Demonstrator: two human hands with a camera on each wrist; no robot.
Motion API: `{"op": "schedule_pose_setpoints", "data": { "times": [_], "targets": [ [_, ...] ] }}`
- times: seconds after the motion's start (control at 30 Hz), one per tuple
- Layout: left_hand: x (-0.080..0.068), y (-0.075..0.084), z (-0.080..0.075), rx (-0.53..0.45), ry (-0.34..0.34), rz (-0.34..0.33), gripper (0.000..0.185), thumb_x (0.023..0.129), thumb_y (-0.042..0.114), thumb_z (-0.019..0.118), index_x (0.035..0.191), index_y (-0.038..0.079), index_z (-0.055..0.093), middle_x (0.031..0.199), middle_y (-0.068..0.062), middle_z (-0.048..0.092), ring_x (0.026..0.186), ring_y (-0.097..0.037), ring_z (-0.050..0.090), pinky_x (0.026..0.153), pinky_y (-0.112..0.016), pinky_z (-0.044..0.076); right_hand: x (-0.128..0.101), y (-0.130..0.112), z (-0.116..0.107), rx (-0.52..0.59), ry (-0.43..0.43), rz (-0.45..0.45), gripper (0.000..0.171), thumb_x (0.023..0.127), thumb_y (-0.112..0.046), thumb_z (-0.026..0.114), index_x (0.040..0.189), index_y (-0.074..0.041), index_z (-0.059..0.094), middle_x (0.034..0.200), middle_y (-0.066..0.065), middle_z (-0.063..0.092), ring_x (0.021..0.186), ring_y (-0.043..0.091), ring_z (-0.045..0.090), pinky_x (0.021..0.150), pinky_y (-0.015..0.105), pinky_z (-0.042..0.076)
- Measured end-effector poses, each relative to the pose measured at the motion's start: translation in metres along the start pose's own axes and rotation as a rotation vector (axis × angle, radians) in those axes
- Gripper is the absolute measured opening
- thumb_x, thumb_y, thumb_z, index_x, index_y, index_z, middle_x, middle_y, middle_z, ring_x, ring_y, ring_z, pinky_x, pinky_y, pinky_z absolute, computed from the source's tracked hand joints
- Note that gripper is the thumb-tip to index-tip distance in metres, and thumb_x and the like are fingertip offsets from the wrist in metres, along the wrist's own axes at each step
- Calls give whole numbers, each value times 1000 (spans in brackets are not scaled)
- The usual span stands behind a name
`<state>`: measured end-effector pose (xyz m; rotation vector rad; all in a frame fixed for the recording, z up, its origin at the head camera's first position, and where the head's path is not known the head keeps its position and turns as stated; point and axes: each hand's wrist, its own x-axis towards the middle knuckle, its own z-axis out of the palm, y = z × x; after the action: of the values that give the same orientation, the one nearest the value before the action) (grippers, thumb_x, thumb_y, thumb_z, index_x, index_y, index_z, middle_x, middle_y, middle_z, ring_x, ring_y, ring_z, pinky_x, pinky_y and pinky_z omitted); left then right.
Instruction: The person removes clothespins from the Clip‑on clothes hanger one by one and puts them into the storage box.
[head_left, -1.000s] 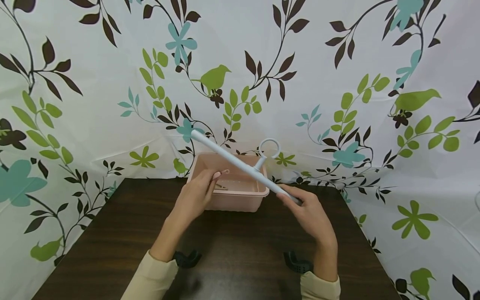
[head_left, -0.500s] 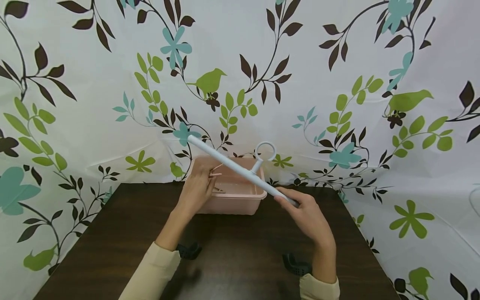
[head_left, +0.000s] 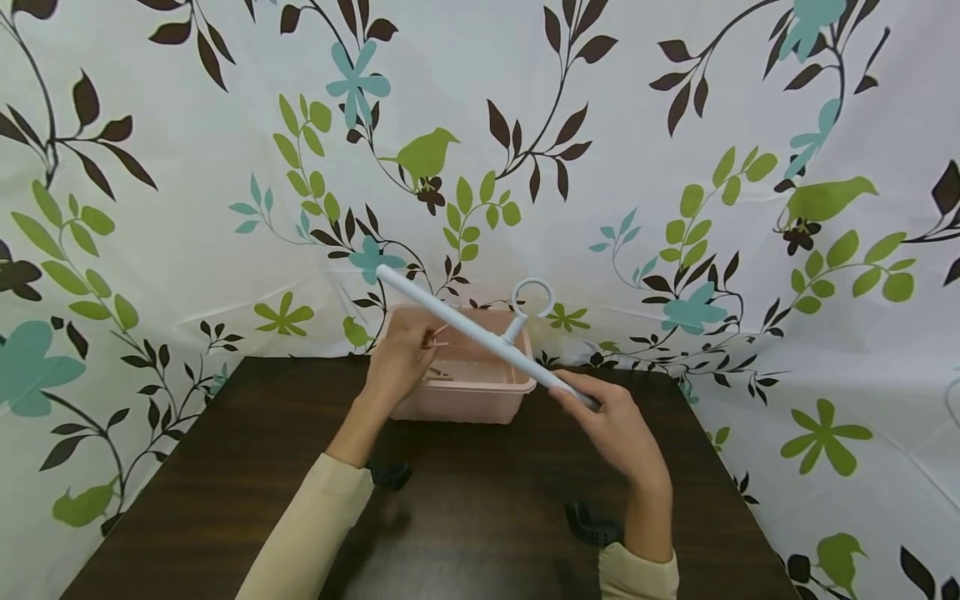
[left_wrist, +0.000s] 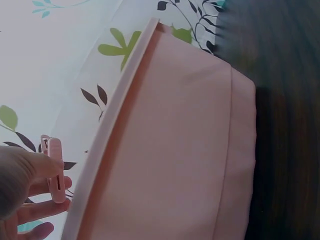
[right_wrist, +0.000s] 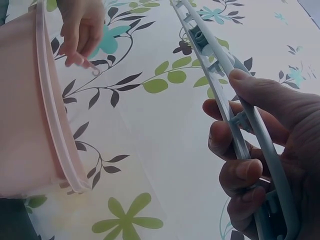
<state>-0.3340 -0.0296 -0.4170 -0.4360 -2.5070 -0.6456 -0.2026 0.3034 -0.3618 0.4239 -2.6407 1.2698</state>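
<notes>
Two hands work apart: the left hand [head_left: 397,362] pinches a pink clothespin [left_wrist: 55,169] over the pink basin [head_left: 465,392], the right hand [head_left: 611,425] grips the white hanger bar [head_left: 480,333].

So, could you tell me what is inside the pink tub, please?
The pink tub holds a few small clips. The left hand, pinching one clip, and the white bar hide the rest.

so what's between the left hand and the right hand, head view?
In the head view, the pink bin sits behind the gap between left hand and right hand; the white bar slants above it. Bare table lies nearer.
</notes>
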Motion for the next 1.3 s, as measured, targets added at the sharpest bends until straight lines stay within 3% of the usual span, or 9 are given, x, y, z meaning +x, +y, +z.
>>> {"op": "schedule_pose_setpoints", "data": {
  "times": [0.23, 0.4, 0.6, 0.8, 1.07, 1.3],
  "targets": [
    [0, -3, 10, 29, 51, 69, 17, 100, 18, 80, 110, 7, 71, 90, -7, 75, 74, -27, 69, 62, -45, 54, -1, 0, -1, 0, 16, -4, 38, 107, -41, 69, 140, -25, 73, 115, 2, 77, 86, 18, 62, 70, 30, 49],
    [-1, -5, 12, 40, 47, 58, 20, 99, 19, 81, 114, 9, 72, 96, -7, 77, 79, -28, 73, 64, -45, 56, -1, -2, -1, 1, 8, -6, 38, 107, -40, 69, 140, -24, 73, 114, 3, 77, 87, 22, 61, 70, 31, 48],
    [0, -8, 13, 44, 60, 64, 24, 98, 18, 82, 117, 9, 72, 98, -9, 79, 69, -27, 69, 57, -44, 54, -1, -4, -1, 5, -2, 1, 37, 106, -39, 70, 140, -24, 74, 115, 3, 77, 87, 25, 61, 70, 31, 47],
    [-1, -10, 14, 22, 3, 6, 26, 100, 18, 79, 123, 12, 69, 99, -8, 77, 66, -24, 64, 56, -43, 53, -2, -4, -1, -2, -8, 8, 39, 106, -41, 70, 140, -24, 73, 118, 4, 78, 88, 24, 61, 72, 33, 47],
    [-2, -11, 14, -97, -67, -12, 28, 104, 6, 69, 131, 7, 66, 112, -16, 74, 92, -35, 72, 76, -53, 58, 0, -1, 1, -11, -6, 4, 40, 105, -43, 70, 140, -24, 73, 113, 2, 77, 88, 26, 60, 70, 32, 47],
    [-3, -15, 16, -165, -86, -59, 32, 106, 3, 62, 138, 3, 63, 118, -16, 73, 106, -34, 73, 86, -50, 60, -1, -1, 1, -15, -2, -9, 39, 105, -44, 71, 139, -25, 74, 113, 1, 76, 86, 24, 59, 70, 32, 47]
  ]
}}
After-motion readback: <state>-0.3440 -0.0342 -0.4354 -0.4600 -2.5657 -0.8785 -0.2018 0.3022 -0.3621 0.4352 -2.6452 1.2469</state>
